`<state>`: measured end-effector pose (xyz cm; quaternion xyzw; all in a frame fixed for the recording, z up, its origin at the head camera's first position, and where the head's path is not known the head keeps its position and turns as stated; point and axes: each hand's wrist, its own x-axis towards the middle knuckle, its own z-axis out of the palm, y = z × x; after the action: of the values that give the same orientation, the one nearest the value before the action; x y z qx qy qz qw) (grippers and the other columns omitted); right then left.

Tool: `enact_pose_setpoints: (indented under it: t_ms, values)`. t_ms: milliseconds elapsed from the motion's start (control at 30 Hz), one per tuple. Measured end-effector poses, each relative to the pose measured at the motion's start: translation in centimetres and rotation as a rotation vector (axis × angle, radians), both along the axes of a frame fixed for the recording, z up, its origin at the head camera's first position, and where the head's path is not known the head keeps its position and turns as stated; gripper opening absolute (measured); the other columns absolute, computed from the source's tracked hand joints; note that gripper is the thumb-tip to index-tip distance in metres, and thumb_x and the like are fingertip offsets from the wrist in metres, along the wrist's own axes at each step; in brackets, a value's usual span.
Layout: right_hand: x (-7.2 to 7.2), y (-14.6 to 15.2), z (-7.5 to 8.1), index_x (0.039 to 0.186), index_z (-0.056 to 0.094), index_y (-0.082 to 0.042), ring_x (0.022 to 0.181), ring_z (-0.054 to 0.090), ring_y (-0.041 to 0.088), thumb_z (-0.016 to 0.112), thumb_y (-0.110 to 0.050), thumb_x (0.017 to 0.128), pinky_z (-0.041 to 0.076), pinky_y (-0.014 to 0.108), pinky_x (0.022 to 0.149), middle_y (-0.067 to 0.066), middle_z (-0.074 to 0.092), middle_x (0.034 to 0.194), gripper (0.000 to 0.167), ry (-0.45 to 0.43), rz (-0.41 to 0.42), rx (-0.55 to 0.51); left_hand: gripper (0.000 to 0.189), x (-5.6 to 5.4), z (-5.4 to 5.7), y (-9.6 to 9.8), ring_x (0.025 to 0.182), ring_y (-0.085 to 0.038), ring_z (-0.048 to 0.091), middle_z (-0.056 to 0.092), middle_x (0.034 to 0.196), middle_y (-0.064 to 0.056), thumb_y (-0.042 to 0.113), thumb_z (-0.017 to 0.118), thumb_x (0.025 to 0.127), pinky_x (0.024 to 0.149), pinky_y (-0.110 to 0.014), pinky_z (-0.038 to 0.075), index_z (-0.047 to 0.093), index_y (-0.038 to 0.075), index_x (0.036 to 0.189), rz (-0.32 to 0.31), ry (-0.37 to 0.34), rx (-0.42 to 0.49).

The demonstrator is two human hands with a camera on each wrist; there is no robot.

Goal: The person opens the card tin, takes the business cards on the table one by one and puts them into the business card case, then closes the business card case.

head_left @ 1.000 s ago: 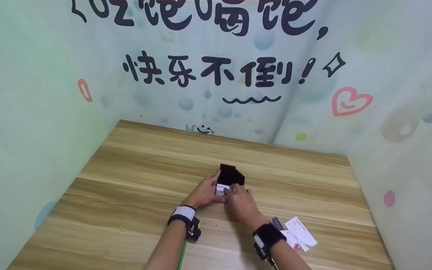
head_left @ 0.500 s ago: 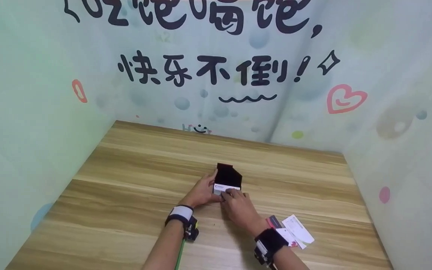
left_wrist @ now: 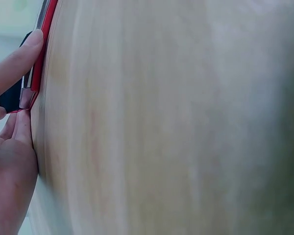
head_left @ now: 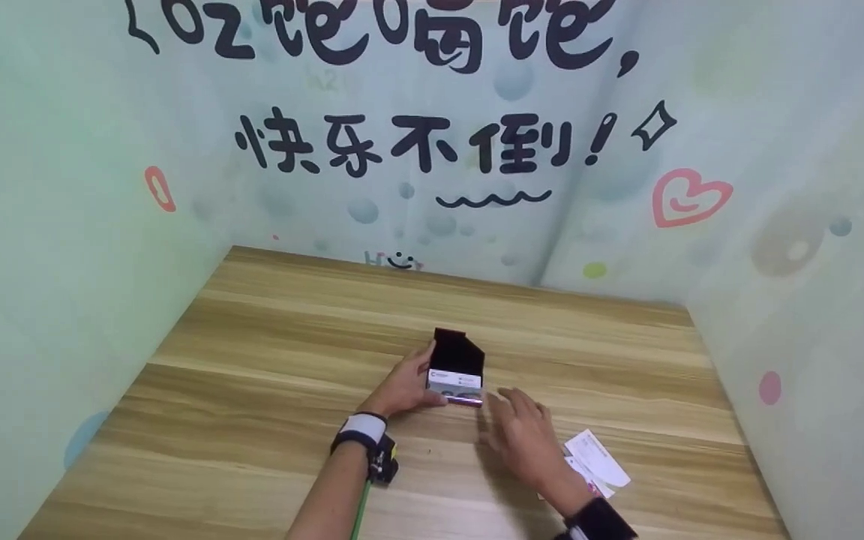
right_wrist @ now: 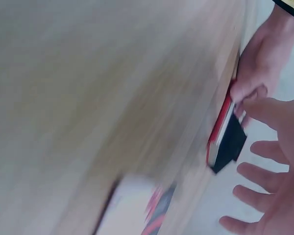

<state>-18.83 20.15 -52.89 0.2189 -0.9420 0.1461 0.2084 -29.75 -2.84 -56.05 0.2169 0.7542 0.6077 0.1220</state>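
Note:
A card case (head_left: pixel 457 351) with a red outside and a black inner lid stands opened on the table, a printed business card (head_left: pixel 443 376) lying in its lower part. My left hand (head_left: pixel 400 387) grips the case by its left side, thumb over the front edge; the left wrist view shows that thumb on the case's red-edged body (left_wrist: pixel 39 63). Just right of the case, my right hand (head_left: pixel 526 435) hovers apart from it, holding nothing. Its fingers are spread in the right wrist view.
Several loose cards (head_left: pixel 598 459) overlap on the wooden table (head_left: pixel 267 337) near my right wrist, partly hidden by it. Printed cloth walls (head_left: pixel 327 225) enclose the table at the back and both sides. Each wrist wears a strapped camera (head_left: pixel 382 459).
My right hand has come off the card in the case and moved right and toward me, uncovering the card. My left hand keeps its grip on the case in about the same place.

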Motion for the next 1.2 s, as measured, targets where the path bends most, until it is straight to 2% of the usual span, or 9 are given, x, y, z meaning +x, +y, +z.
enact_pose_setpoints:
  t_ms: [200, 400, 500, 667, 767, 833, 1067, 1200]
  values:
    - [2.4, 4.0, 0.2, 0.134, 0.060, -0.006, 0.122, 0.058, 0.040, 0.087, -0.030, 0.074, 0.050, 0.062, 0.092, 0.020, 0.062, 0.130, 0.069, -0.080, -0.115, -0.003, 0.109, 0.0, 0.0, 0.1, 0.147, -0.048, 0.029, 0.009, 0.162, -0.035, -0.004, 0.082, 0.074, 0.121, -0.051, 0.033, 0.012, -0.006, 0.157, 0.012, 0.005, -0.021]
    - [4.1, 6.6, 0.4, 0.138, 0.059, -0.010, 0.126, 0.055, 0.040, 0.086, -0.034, 0.076, 0.047, 0.068, 0.095, 0.019, 0.059, 0.134, 0.072, -0.193, -0.208, -0.005, 0.110, 0.0, 0.1, 0.1, 0.147, -0.047, 0.031, 0.010, 0.163, -0.034, 0.000, 0.084, 0.074, 0.121, -0.049, 0.035, 0.012, -0.004, 0.157, 0.023, 0.011, -0.059]
    - [4.8, 7.7, 0.5, 0.138, 0.059, -0.010, 0.125, 0.055, 0.042, 0.086, -0.034, 0.076, 0.046, 0.068, 0.095, 0.020, 0.058, 0.135, 0.072, -0.211, -0.224, 0.005, 0.110, 0.0, 0.1, 0.0, 0.147, -0.046, 0.031, 0.011, 0.163, -0.033, 0.002, 0.085, 0.074, 0.121, -0.048, 0.035, 0.013, -0.004, 0.157, 0.025, 0.014, -0.072]
    - [5.8, 9.7, 0.6, 0.137, 0.058, -0.007, 0.120, 0.057, 0.043, 0.087, -0.029, 0.073, 0.049, 0.065, 0.088, 0.021, 0.058, 0.133, 0.074, -0.208, -0.245, 0.004, 0.110, -0.1, 0.0, -0.1, 0.149, -0.048, 0.023, 0.007, 0.163, -0.034, -0.005, 0.083, 0.074, 0.121, -0.049, 0.033, 0.010, -0.009, 0.156, -0.021, 0.003, 0.001]
    - [6.3, 10.8, 0.5, 0.137, 0.057, -0.005, 0.118, 0.058, 0.044, 0.087, -0.029, 0.073, 0.049, 0.063, 0.084, 0.023, 0.057, 0.134, 0.074, -0.235, -0.272, 0.007, 0.110, -0.1, -0.1, -0.1, 0.150, -0.048, 0.020, 0.004, 0.164, -0.033, -0.008, 0.081, 0.074, 0.121, -0.049, 0.032, 0.007, -0.010, 0.155, -0.045, -0.018, 0.055]
    - [6.5, 11.4, 0.4, 0.138, 0.056, -0.004, 0.118, 0.058, 0.045, 0.086, -0.029, 0.075, 0.049, 0.063, 0.085, 0.025, 0.057, 0.134, 0.074, -0.277, -0.291, 0.001, 0.110, -0.1, -0.1, -0.1, 0.150, -0.048, 0.021, 0.005, 0.164, -0.032, -0.008, 0.081, 0.074, 0.121, -0.048, 0.033, 0.008, -0.009, 0.156, -0.039, -0.027, 0.056]
    - [6.4, 13.0, 0.4, 0.142, 0.052, -0.003, 0.116, 0.058, 0.048, 0.081, -0.032, 0.081, 0.049, 0.067, 0.094, 0.030, 0.056, 0.133, 0.073, -0.506, -0.383, -0.023, 0.112, -0.2, -0.2, -0.1, 0.149, -0.046, 0.025, 0.009, 0.164, -0.030, -0.004, 0.083, 0.074, 0.121, -0.048, 0.034, 0.009, -0.004, 0.158, -0.004, -0.028, -0.007]
    - [6.2, 13.4, 0.4, 0.141, 0.053, -0.001, 0.109, 0.061, 0.044, 0.080, -0.036, 0.082, 0.051, 0.063, 0.093, 0.028, 0.059, 0.127, 0.074, -0.568, -0.428, -0.028, 0.111, -0.1, -0.1, -0.1, 0.149, -0.048, 0.024, 0.010, 0.164, -0.031, -0.002, 0.083, 0.074, 0.122, -0.048, 0.033, 0.010, -0.005, 0.157, 0.001, -0.018, -0.027]
